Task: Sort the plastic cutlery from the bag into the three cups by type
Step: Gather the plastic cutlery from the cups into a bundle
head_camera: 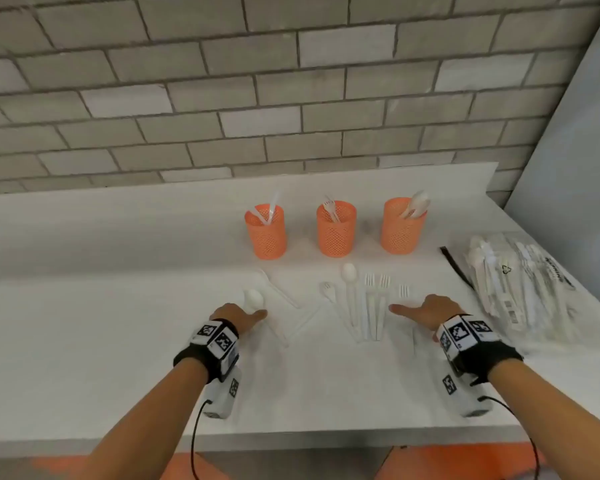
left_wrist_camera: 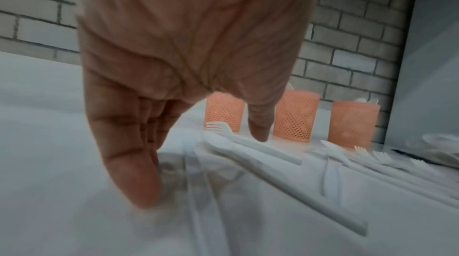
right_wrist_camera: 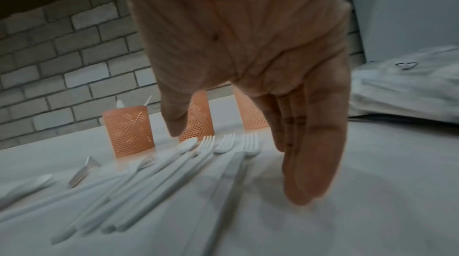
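Fingers: my left hand (head_camera: 238,315) and right hand (head_camera: 426,311) hover extended, grasping nothing.
Cutlery: loose forks (head_camera: 374,299) lie mid-frame on the tabletop (head_camera: 118,341), spread for easy picking.
Cups: three orange cups (head_camera: 336,228) above; bag (head_camera: 520,282) right.

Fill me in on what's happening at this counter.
A person is sorting white plastic cutlery into three orange cups by type: each cup already holds a few pieces. More forks, spoons and knives lie loose on the counter. Both hands hover open over them, the left hand by a spoon, the right hand by the forks. The bag lies at the right.
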Tool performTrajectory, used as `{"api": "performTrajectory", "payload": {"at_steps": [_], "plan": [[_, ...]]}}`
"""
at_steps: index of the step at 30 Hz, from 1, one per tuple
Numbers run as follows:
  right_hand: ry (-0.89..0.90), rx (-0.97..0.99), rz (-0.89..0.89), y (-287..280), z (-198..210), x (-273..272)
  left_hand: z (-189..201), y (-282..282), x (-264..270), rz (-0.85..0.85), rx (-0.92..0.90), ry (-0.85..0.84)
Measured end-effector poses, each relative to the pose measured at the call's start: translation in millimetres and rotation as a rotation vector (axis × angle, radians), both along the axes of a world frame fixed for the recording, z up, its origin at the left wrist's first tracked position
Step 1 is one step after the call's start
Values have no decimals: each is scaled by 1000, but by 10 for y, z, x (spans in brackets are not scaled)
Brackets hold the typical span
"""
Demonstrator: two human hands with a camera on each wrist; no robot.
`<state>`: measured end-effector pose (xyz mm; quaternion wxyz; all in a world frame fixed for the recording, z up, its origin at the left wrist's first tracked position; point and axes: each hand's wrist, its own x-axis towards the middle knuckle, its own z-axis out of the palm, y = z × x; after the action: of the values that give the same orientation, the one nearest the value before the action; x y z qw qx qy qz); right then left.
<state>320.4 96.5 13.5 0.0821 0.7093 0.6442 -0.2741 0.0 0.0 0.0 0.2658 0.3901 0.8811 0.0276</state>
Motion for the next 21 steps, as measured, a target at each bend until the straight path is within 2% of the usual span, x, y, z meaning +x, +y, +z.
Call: {"api": "performTrajectory", "payload": {"at_steps": [3, 8, 15, 18, 21], "plan": [[-16, -9, 85, 94, -27, -68, -31, 168, 61, -29, -40, 16], [16, -36, 140, 322, -146, -86, -71, 411, -13, 83, -68, -38], [111, -86, 156, 567, -143, -119, -181, 720, -69, 274, 116, -132], [159, -82, 132, 582, -146, -199, -145, 830, 106, 245, 104, -60], [140, -72, 134, 554, -169, -272, -126, 910, 248, 133, 67, -7]]}}
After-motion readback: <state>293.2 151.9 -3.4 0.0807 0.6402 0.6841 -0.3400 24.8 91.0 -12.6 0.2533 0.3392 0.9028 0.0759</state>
